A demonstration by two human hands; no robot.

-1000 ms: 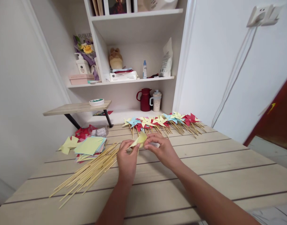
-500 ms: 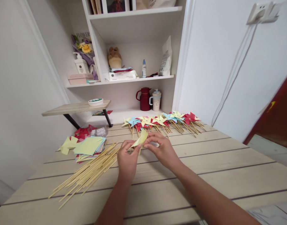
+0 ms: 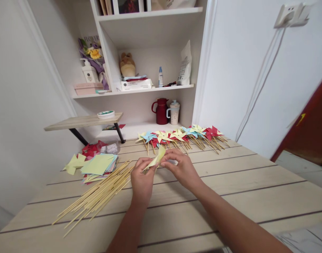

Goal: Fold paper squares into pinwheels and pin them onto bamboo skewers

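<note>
- Since the earlier frames: both hands and the yellow paper point(image 3: 156, 160) sit a touch lower and leftward in view; the paper's upper tip stands slightly higher; the grip is unchanged.
- Left hand point(image 3: 142, 179): thumb and fingers pinched shut on the paper's lower end, above the table point(image 3: 229, 196).
- Right hand point(image 3: 183, 168): fingertips closed on the paper's upper right part; a small white scrap shows just behind the fingers.
- Table: pale wooden planks with dark seams; near edge and right half bare.
- Bamboo sticks point(image 3: 97, 195): loose fan, left of the left hand, tips close to it.
- Paper squares point(image 3: 99, 165): coloured stack beyond the sticks, red scraps behind.
- Pinwheels point(image 3: 180, 135): row of finished ones, yellow, blue, red, along the far edge, beyond the hands.
- Small side shelf point(image 3: 81, 122): far left, raised, round tin on top.
- Shelving point(image 3: 150, 89): white unit behind, holding a red jug point(image 3: 161, 110), cup, bottles, a bag.
- Right: white wall, cords, socket; dark red door edge.
</note>
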